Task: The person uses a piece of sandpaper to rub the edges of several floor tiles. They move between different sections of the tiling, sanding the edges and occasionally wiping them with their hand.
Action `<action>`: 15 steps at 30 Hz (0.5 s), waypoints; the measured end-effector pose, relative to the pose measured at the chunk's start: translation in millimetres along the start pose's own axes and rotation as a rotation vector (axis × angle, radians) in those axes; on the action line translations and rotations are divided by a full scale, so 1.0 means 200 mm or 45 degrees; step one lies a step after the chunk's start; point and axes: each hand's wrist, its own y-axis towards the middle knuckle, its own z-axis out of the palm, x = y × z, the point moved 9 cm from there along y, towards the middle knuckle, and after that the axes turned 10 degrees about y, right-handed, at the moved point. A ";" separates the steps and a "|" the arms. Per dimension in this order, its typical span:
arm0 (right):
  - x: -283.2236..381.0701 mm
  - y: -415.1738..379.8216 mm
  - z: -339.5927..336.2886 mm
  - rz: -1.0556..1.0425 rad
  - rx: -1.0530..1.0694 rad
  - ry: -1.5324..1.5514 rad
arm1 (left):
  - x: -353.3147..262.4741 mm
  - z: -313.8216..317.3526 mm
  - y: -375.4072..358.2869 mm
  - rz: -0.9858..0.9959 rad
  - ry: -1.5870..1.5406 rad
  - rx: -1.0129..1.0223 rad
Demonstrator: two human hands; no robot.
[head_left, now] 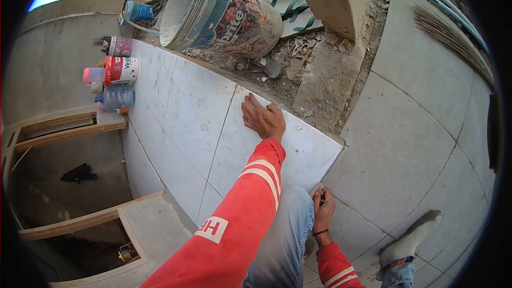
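Note:
My left hand point(264, 121) rests palm down on a white floor tile point(234, 144), near its edge by the rubble. Its fingers are spread slightly and nothing shows in them. My right hand point(323, 212), with a dark band at the wrist, is low at the tile's corner, beside my jeans-covered knee point(285, 234). Its fingers are closed round a small object; a pale beige piece point(318, 188) shows at the fingertips, and the rest is hidden. Both arms wear red sleeves with pale stripes.
A dirty paint bucket point(234, 18) stands on rubble beside green-strapped flip-flops point(297, 13) and a concrete post point(333, 0). A red-and-white tub point(121, 70) and a water bottle point(118, 97) are at left, near wood-framed openings point(69, 221). A broom point(448, 34) and dusty shoe point(409, 237) are right.

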 end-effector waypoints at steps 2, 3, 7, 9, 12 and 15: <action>-0.20 -0.19 0.02 0.360 0.193 0.078 | 0.00 0.00 0.00 0.004 0.000 0.002; -0.15 -0.15 0.01 0.370 0.196 0.077 | -0.01 -0.01 0.00 0.008 0.014 -0.029; 0.10 0.32 -0.18 0.248 -0.180 0.280 | -0.01 -0.01 -0.02 0.033 0.032 -0.065; 0.16 0.50 -0.14 0.197 -0.154 0.190 | 0.00 -0.01 -0.02 0.031 0.032 -0.054; 0.12 0.39 -0.04 0.068 -0.094 0.044 | 0.00 0.02 -0.01 0.025 0.025 -0.046; -0.03 0.03 0.05 0.086 0.107 -0.063 | 0.01 0.03 0.00 0.029 0.041 -0.055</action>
